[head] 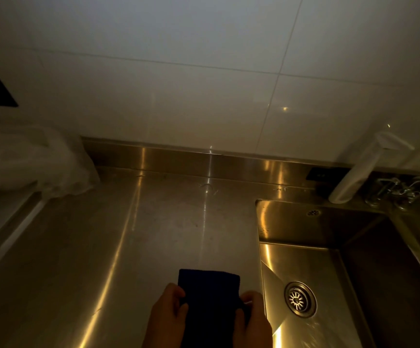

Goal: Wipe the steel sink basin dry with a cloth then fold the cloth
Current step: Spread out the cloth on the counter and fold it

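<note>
A dark blue cloth lies as a narrow folded strip over the steel counter at the bottom centre. My left hand pinches its left edge and my right hand pinches its right edge, both with fingers curled over the fabric. The cloth's near end runs out of view between my hands. The steel sink basin opens just right of my hands, with a round drain strainer in its floor.
The steel counter stretches left and back to a low steel upstand below the tiled wall. A white plastic bag sits at the back left. A white faucet spout and metal fittings stand behind the sink.
</note>
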`<state>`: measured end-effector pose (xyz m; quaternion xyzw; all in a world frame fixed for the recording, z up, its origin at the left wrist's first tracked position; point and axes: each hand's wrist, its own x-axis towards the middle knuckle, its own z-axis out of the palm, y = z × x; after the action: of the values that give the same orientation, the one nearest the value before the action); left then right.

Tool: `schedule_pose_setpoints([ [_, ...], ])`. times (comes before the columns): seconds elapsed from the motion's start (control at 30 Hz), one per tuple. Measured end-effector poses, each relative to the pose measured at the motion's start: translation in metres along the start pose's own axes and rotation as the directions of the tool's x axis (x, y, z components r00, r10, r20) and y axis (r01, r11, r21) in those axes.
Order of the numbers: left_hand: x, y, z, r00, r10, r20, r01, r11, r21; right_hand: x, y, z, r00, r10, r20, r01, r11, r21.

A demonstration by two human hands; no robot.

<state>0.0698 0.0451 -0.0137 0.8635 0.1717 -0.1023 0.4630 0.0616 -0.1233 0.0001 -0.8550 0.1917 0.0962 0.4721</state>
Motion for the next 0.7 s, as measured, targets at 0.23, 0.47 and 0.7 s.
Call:
schedule_pose_setpoints([
  [0.23,0.005,-0.003,0.011,0.921,0.381,-0.079,-0.337,0.882,0.329,-0.002,0.002,0.003,0.992,-0.121,-0.033,0.097,0.908,-0.407],
  [0.47,0.013,-0.032,0.031,0.847,0.512,0.142,-0.477,0.613,0.63,0.012,0.008,0.038,0.879,-0.466,0.101,0.414,0.643,-0.644],
  [0.7,0.011,-0.042,0.029,0.869,0.458,0.186,-0.442,0.551,0.708,0.009,0.022,0.046,0.876,-0.464,0.129,0.415,0.591,-0.692],
])
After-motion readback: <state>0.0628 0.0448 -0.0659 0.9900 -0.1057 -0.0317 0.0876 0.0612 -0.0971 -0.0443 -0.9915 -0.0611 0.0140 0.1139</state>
